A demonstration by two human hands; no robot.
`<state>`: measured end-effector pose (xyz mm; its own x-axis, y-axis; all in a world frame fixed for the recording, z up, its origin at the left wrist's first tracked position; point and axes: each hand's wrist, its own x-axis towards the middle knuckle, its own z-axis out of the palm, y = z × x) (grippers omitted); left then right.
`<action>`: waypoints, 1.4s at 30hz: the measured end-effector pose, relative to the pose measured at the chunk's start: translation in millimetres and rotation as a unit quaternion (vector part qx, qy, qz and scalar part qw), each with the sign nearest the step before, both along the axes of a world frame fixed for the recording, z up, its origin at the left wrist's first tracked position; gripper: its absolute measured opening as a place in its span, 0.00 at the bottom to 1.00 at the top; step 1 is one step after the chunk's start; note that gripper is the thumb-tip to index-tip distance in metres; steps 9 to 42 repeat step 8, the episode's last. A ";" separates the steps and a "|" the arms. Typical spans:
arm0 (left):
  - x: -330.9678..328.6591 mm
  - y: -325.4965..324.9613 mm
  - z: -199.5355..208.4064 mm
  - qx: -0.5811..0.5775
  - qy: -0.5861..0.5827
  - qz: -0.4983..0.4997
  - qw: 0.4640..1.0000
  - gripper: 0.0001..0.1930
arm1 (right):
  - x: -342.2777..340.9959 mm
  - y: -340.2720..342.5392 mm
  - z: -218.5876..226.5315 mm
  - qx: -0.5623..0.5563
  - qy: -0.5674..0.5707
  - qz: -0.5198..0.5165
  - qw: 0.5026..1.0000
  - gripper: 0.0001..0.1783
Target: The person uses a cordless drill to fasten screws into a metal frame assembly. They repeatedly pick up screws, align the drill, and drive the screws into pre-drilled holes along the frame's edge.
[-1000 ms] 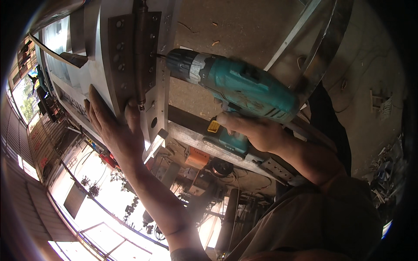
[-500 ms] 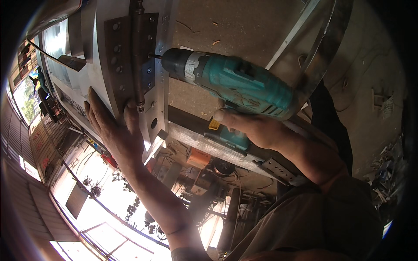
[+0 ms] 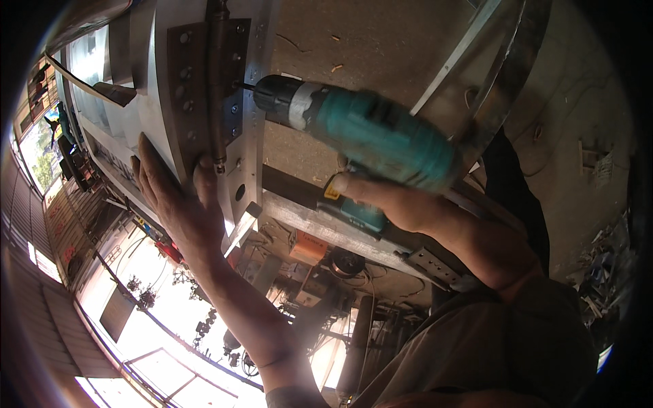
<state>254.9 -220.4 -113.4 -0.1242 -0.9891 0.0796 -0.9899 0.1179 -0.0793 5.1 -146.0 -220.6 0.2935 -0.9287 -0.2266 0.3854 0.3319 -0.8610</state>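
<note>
My right hand (image 3: 401, 200) is wrapped round the grip of a teal and black cordless drill (image 3: 381, 129), which lies nearly level and is smeared by motion. Its thin bit meets a screw place on the right leaf of a dark metal hinge (image 3: 194, 88). Several screws sit along that leaf, and the left leaf has holes in it. Beneath the hinge is a silvery metal frame (image 3: 250, 156). My left hand (image 3: 180, 207) lies with fingers apart on the frame, its thumb against the lower end of the hinge barrel.
A pale metal beam (image 3: 306, 221) runs below the drill. Under it, on the floor, are an orange box (image 3: 307, 247) and a coil of wire (image 3: 347, 262). A curved metal strip (image 3: 507, 75) arcs at the upper right. Scrap pieces (image 3: 602, 272) are heaped at far right.
The drill body has shifted slightly and looks more blurred, its bit still at the same place on the hinge. My left hand has stayed put.
</note>
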 end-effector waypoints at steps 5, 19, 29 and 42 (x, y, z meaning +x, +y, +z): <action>-1.6 0.0 -0.3 0.003 0.016 0.003 1.000 0.42 | 0.4 15.4 2.6 -0.007 0.054 0.028 0.998 0.25; -3.1 -0.1 -1.4 0.006 0.015 0.022 1.000 0.42 | -0.3 28.6 -0.7 0.000 0.017 -0.004 1.000 0.31; -3.1 -0.1 -1.4 0.006 0.015 0.022 1.000 0.42 | -0.3 28.6 -0.7 0.000 0.017 -0.004 1.000 0.31; -3.1 -0.1 -1.4 0.006 0.015 0.022 1.000 0.42 | -0.3 28.6 -0.7 0.000 0.017 -0.004 1.000 0.31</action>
